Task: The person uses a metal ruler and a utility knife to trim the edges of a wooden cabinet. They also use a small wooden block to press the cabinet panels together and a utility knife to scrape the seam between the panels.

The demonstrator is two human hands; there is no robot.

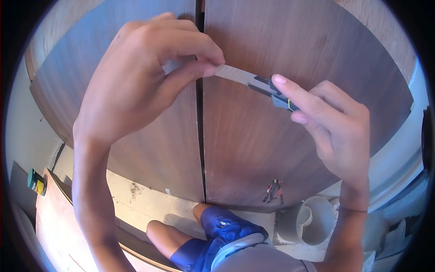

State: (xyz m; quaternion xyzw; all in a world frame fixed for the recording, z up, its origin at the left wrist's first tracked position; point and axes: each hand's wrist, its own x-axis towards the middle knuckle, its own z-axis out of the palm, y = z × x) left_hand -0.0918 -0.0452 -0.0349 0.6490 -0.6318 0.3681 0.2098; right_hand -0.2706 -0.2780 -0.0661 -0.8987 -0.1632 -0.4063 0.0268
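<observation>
In my right hand [340, 122] is a snap-off utility knife [283, 100], its grey and black handle gripped between thumb and fingers. One fingertip presses near the slider. From the handle a long scored blade [234, 74] extends toward the left. My left hand [131, 77] pinches the blade's far end between thumb and index finger, its other fingers curled behind. Both hands are raised over two brown wood-grain panels, the left panel [154, 154] and the right panel [253, 149], with a dark narrow gap between them.
Red-handled pliers [273, 192] lie on the right panel's near part. A grey bucket [290, 225] with a smaller round container inside stands beyond its near edge. At the left are a light wooden board [52, 211] and a green-lidded can [37, 182]. My legs are below.
</observation>
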